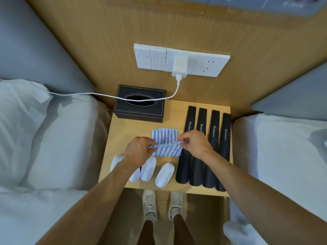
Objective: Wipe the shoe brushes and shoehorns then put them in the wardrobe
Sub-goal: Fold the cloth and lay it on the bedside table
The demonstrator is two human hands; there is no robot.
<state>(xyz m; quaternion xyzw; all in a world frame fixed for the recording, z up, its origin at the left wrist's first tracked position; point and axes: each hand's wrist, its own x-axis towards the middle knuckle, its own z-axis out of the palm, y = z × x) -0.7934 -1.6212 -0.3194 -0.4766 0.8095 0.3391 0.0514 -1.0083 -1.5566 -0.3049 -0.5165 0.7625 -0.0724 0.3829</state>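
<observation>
1. Bench (123, 131): small wooden bedside top against a wood-panelled wall, set between two beds with white bedding.
2. Cloth (165, 137): blue-and-white zigzag weave, at the bench centre, partly lifted; its near edge is folded and raised between both hands, its far part lies flat.
3. Left hand (138, 150): grip closed in a pinch on the cloth's left end of the fold.
4. Right hand (194, 143): grip closed in a pinch on the cloth's right end of the fold, above the two leftmost shoehorns.
5. Shoehorns (215, 147): four, black, long, lettered "Shoehorn", laid side by side along the bench's right part, wide ends toward the near edge.
6. Shoe brushes (164, 175): white, oval, in a row along the near left edge of the bench; three show plainly, one partly hidden under the left forearm.
7. Tissue box (139, 104): dark, at the far left corner of the bench.
8. Wall panel (180, 60): white switches and sockets, with a white charger (179, 67) plugged in; its cable (106, 95) runs over the tissue box to the left bed.
9. Shoes (161, 206): pale laced pair on the floor, below the bench's near edge.
</observation>
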